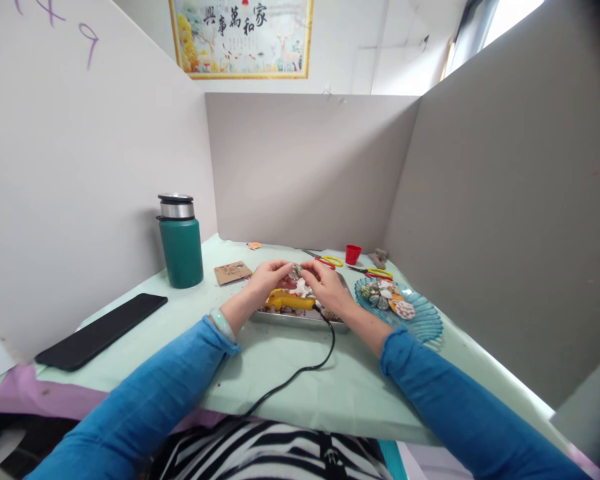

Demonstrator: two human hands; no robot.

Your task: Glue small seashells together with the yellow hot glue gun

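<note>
Both hands meet above a metal tray (300, 321), fingertips pinching a small greenish-white shell (295, 271). My left hand (270, 277) grips it from the left, thumb and forefinger together. From the right, the thumb and forefinger of my right hand (325, 280) close on the same piece. Just below them a yellow hot glue gun (293, 301) lies across the tray, its black cord (310, 367) running toward my lap. White shell pieces (303, 288) show in the tray behind the glue gun, partly hidden by my hands.
A blue glass plate (427, 323) with several shells (387, 297) stands at right. Two pairs of scissors (330, 261) and a red cup (353, 254) lie behind. At left are a green bottle (181, 250), a black phone (105, 330) and a brown card (233, 273). Grey partitions (310, 167) enclose the table.
</note>
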